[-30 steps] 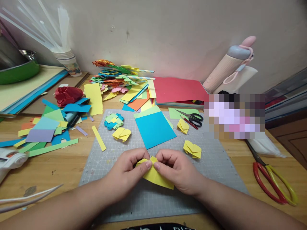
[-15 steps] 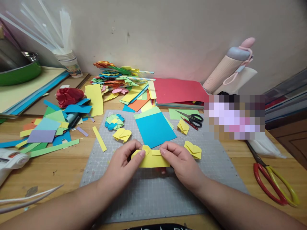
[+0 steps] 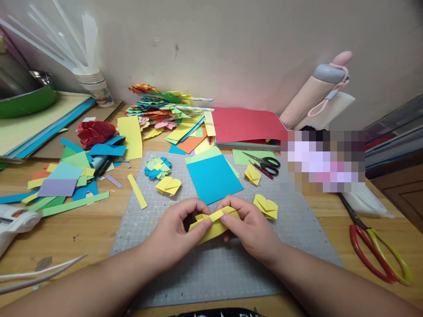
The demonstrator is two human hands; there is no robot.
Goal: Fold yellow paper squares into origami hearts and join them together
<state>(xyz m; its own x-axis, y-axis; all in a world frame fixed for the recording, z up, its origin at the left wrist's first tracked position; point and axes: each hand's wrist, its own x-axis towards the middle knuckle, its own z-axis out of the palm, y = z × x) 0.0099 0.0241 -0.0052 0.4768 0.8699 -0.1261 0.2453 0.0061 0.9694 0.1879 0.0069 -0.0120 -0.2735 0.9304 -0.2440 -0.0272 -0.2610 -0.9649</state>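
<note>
Both hands pinch one folded piece of yellow paper (image 3: 214,230) above the grey cutting mat (image 3: 205,277). My left hand (image 3: 180,226) grips its left end, thumb on the near face. With its thumb at the upper folded edge, my right hand (image 3: 246,224) holds the right part; the fingers behind are mostly hidden. Just beyond lies a blue paper square (image 3: 214,178) on light green sheets. Folded yellow pieces rest on the mat: one at the left (image 3: 168,186), one at the right (image 3: 266,206) and a smaller one (image 3: 252,175) farther back.
Black scissors (image 3: 269,165) and a green-and-blue paper flower (image 3: 157,168) lie on the mat. Coloured scraps (image 3: 57,187) and a glue gun (image 3: 20,222) are at the left. Large red-and-yellow-handled scissors (image 3: 376,251) lie at the right. A red sheet (image 3: 246,125) and a pink bottle (image 3: 313,88) stand behind.
The yellow paper has turned, its right end now higher and its left end lower. Both thumbs have shifted right along its folded edge, and the hands are closer together.
</note>
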